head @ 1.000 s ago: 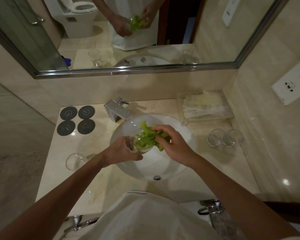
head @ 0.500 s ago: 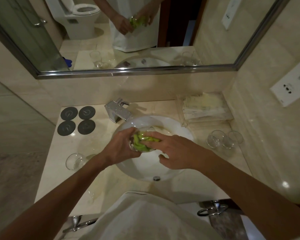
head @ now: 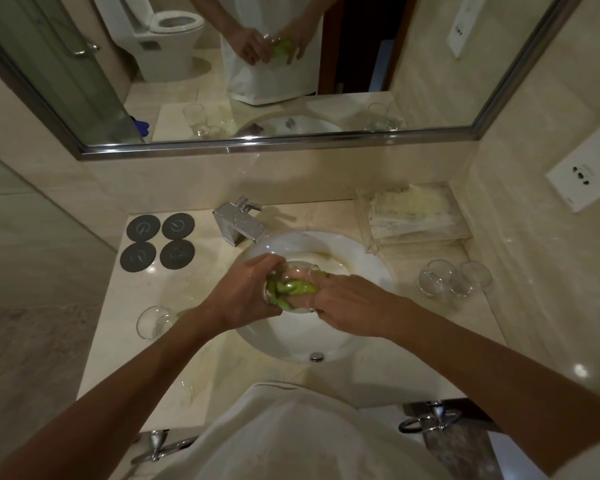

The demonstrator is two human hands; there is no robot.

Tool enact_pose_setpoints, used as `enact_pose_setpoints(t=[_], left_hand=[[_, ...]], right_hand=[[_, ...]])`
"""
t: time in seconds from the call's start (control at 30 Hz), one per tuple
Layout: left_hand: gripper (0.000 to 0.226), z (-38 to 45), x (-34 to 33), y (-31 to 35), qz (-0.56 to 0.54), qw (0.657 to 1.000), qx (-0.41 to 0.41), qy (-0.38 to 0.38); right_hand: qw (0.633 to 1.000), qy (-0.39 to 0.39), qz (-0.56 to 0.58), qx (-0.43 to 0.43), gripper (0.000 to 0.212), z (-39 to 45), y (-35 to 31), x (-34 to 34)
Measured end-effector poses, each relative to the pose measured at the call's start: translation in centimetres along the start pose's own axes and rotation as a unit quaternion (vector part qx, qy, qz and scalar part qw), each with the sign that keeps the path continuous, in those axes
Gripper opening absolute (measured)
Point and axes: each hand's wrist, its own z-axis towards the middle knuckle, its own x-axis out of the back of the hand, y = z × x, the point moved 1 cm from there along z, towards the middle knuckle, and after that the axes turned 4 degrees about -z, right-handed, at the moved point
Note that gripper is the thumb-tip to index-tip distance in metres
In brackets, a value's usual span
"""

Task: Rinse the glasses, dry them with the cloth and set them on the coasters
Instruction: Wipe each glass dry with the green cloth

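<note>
Over the white sink [head: 371, 268] my left hand [head: 243, 299] grips a clear glass [head: 300, 271] lying on its side. The fingers of my right hand [head: 347, 306] are pushed inside the glass and press the green cloth [head: 291, 289] into it. Several dark round coasters [head: 142, 228] lie bare at the counter's back left. Another glass [head: 153, 322] stands on the counter left of the sink, and two more glasses [head: 437, 282] stand to its right.
A chrome tap [head: 239, 223] stands behind the sink. A clear tray of packets [head: 413, 216] sits at the back right. A wide mirror [head: 257, 64] hangs above. A wall socket [head: 586, 171] is on the right wall. Towel rings [head: 430, 419] hang below the counter's front edge.
The green cloth stuck out above the glass a second ago. My right hand has since pushed it fully inside, and its fingers have followed it in.
</note>
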Motion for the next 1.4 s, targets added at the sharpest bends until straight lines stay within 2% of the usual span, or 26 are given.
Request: enact_pose_setpoints(t=[0.07, 0.17, 0.27, 0.4, 0.6, 0.67, 0.73, 0.77, 0.8, 0.83, 0.87, 0.9, 0.93, 0.97, 1.07, 1.13, 1.2, 1.23, 1.33, 1.4], left_hand=[[0.064, 0.1, -0.2, 0.0, 0.001, 1.0, 0.013, -0.016], [0.059, 1.0, -0.1, 0.4, -0.01, 0.998, 0.05, -0.031], [0.05, 2.0, 0.4, 0.6, -0.022, 0.995, 0.08, -0.055], [0.047, 2.0, 0.3, 0.1, 0.003, 0.989, 0.095, -0.11], [0.053, 2.3, -2.2, -0.5, -0.066, 0.986, 0.117, -0.102], [0.051, 2.3, -3.2, -0.9, -0.054, 0.987, 0.13, -0.083], [0.049, 2.2, -3.7, -1.6, -0.056, 0.986, 0.147, -0.05], [0.049, 2.1, -3.9, -2.0, -0.067, 0.985, 0.158, -0.036], [0.05, 2.0, -4.0, -2.1, -0.082, 0.983, 0.164, -0.029], [0.051, 2.1, -4.1, -2.0, -0.094, 0.982, 0.162, -0.029], [0.052, 2.3, -4.3, -1.7, -0.105, 0.982, 0.155, -0.033], [0.052, 2.4, -4.7, -1.2, -0.117, 0.981, 0.147, -0.039], [0.053, 2.7, -5.2, -0.6, -0.135, 0.98, 0.142, -0.045], [0.055, 3.1, -5.8, 0.0, -0.155, 0.977, 0.139, -0.051], [0.055, 4.5, -7.5, 2.3, -0.195, 0.97, 0.133, -0.064], [0.051, 5.6, -8.2, 3.6, -0.221, 0.963, 0.127, -0.088], [0.055, 6.6, -8.7, 4.6, -0.196, 0.967, 0.111, -0.117], [0.064, 7.1, -9.1, 4.7, -0.163, 0.973, 0.096, -0.13], [0.114, 8.1, -11.1, 4.9, -0.065, 0.977, 0.06, -0.193], [0.122, 8.5, -12.3, 5.7, -0.063, 0.975, 0.034, -0.209]], right_hand=[[0.995, 0.044, -0.082, 0.036, 0.063, -0.3, 1.0, -0.3], [0.972, 0.114, -0.196, 0.058, 0.056, -0.8, 1.9, 0.2], [0.959, 0.153, -0.235, 0.048, 0.053, -0.6, 2.0, 0.4], [0.975, 0.169, -0.139, 0.034, 0.061, -0.6, 1.3, -1.8], [0.973, 0.215, -0.083, 0.016, 0.037, -2.6, 2.0, -1.5], [0.981, 0.193, 0.002, -0.026, 0.029, -3.5, 2.6, -2.1], [0.975, 0.158, 0.099, -0.123, 0.018, -4.8, 3.8, -2.5], [0.959, 0.141, 0.163, -0.186, 0.012, -5.4, 4.4, -2.5], [0.922, 0.138, 0.259, -0.254, 0.007, -6.0, 5.0, -2.3], [0.856, 0.152, 0.374, -0.322, 0.009, -6.3, 5.3, -1.9], [0.775, 0.169, 0.481, -0.374, 0.016, -6.5, 5.4, -1.6], [0.7, 0.183, 0.563, -0.4, 0.021, -6.5, 5.3, -1.3], [0.651, 0.187, 0.614, -0.406, 0.024, -6.5, 5.1, -1.1], [0.627, 0.18, 0.644, -0.401, 0.024, -6.4, 4.8, -1.0], [0.586, 0.178, 0.688, -0.39, 0.02, -6.1, 3.9, -1.5], [0.554, 0.205, 0.683, -0.43, 0.019, -6.3, 4.2, -2.2], [0.539, 0.217, 0.666, -0.467, 0.015, -7.0, 4.5, -2.4], [0.537, 0.22, 0.657, -0.481, 0.012, -7.6, 4.7, -2.5], [0.544, 0.238, 0.619, -0.514, 0.009, -9.7, 5.1, -3.0], [0.549, 0.252, 0.592, -0.533, 0.01, -11.2, 5.3, -3.7]])
